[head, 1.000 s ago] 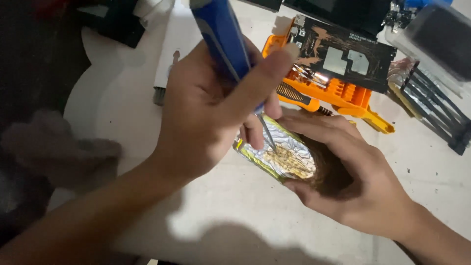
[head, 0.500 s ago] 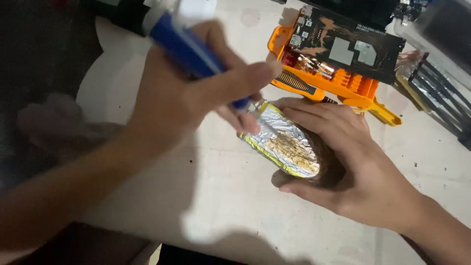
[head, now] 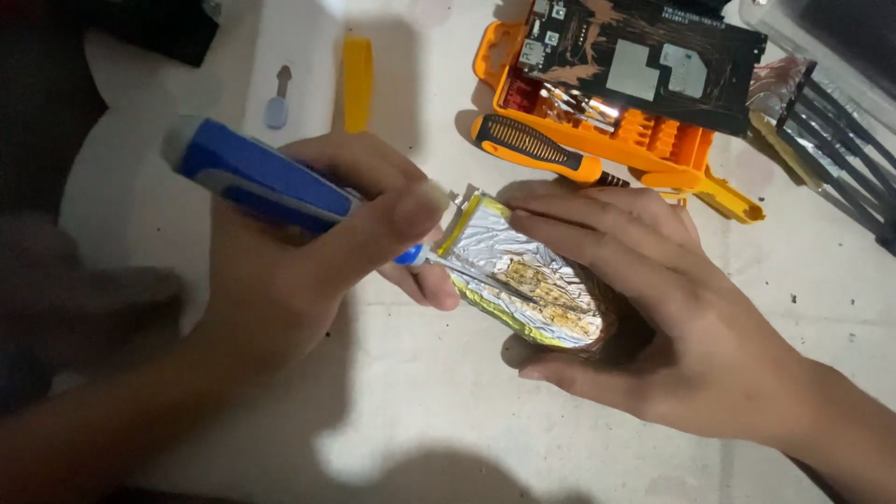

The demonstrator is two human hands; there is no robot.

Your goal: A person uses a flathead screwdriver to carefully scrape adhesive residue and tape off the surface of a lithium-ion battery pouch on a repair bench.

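Workbench, centre: left hand (head: 308, 271) closed round blue-handled screwdriver (head: 266, 177), metal tip laid across silver foil pouch (head: 523, 280). Right hand (head: 653, 308) half-curled, fingers over pouch top, thumb beneath, pinning it to white table (head: 420, 411). Orange bit case w/ circuit board (head: 644, 61) at 1 o'clock. Risk, by judgement: tip slipping or digging in, puncturing foil or jabbing fingers alongside.

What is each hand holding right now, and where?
Left hand grips the blue screwdriver by its handle; right hand pins the foil-wrapped pack at its far end.
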